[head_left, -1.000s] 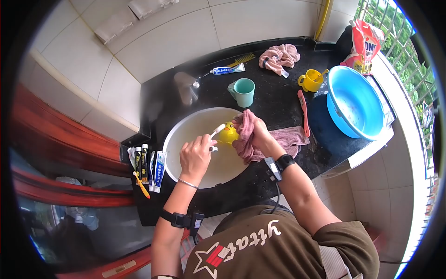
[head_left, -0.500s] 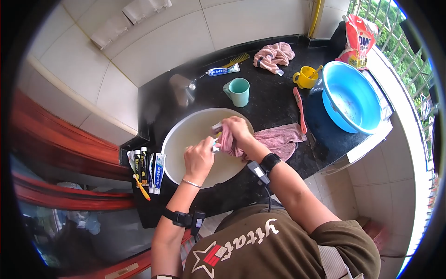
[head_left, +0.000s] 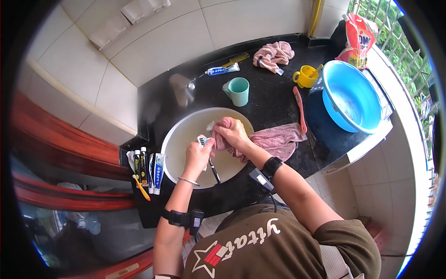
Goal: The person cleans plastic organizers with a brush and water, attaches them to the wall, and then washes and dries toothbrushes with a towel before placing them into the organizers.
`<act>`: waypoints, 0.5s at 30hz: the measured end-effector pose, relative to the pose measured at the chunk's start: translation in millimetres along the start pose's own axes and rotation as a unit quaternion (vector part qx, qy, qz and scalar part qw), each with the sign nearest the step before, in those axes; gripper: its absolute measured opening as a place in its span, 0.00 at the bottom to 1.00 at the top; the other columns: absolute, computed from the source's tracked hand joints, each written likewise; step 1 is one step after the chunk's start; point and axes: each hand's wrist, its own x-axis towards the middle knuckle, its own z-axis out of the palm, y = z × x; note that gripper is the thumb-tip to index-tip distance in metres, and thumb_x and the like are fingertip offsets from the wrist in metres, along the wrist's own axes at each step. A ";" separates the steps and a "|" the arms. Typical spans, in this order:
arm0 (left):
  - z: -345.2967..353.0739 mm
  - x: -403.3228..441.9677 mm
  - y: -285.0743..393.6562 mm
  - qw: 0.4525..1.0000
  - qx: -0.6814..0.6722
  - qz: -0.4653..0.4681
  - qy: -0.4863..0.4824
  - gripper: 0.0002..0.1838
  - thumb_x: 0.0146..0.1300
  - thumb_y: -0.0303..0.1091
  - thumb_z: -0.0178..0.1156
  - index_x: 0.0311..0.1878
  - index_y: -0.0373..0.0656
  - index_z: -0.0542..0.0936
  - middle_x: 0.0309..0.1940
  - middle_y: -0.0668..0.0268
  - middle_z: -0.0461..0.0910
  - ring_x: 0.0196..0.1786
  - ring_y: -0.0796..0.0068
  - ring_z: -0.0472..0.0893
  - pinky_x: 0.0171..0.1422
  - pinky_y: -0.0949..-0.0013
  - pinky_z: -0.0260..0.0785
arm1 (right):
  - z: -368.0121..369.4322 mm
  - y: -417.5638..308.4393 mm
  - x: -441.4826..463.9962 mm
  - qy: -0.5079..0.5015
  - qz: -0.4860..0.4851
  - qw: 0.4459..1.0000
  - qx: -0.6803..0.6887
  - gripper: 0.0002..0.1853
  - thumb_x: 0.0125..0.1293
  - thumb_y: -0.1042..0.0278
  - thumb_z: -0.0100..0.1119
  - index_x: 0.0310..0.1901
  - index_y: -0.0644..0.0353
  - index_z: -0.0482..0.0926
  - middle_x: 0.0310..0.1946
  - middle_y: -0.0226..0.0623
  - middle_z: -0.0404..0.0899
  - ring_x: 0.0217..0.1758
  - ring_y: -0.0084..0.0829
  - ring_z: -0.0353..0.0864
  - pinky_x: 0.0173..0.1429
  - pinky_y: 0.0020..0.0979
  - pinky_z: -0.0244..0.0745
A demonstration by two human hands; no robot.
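Note:
Over the white sink basin [head_left: 173,139], my left hand [head_left: 198,156] is closed around a toothbrush [head_left: 202,140], its white head and dark-blue bristles sticking out above the thumb. A dark handle [head_left: 214,171] slants out below that hand; whether it belongs to the same brush I cannot tell. My right hand [head_left: 236,135] grips a bunched end of a pink towel [head_left: 222,124] right beside the left hand. The towel's other part spreads over the basin's right rim and the counter. Cloudy water shows inside the basin.
Behind the basin stand a mint mug [head_left: 239,93], a toothpaste tube [head_left: 222,69] and another pink cloth [head_left: 274,56]. Rightward are a yellow cup [head_left: 305,77], a pink-handled item [head_left: 299,109] and a blue basin [head_left: 355,97]. Several tubes [head_left: 151,169] and a yellow toothbrush [head_left: 141,187] lie left.
My left hand has turned, so the brush head now points up and the dark handle shows below. The right hand has shifted slightly with the bunched towel.

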 end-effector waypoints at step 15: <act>-1.2 11.9 -6.1 0.971 -0.205 -0.094 0.083 0.15 0.64 0.44 0.55 0.29 0.42 0.74 0.17 0.71 0.71 0.16 0.83 0.71 0.17 0.81 0.57 | 0.8 8.8 -8.0 -0.158 0.052 0.975 0.145 0.14 0.49 0.74 0.61 0.40 0.64 0.75 0.33 0.32 0.78 0.36 0.22 0.76 0.43 0.24 0.72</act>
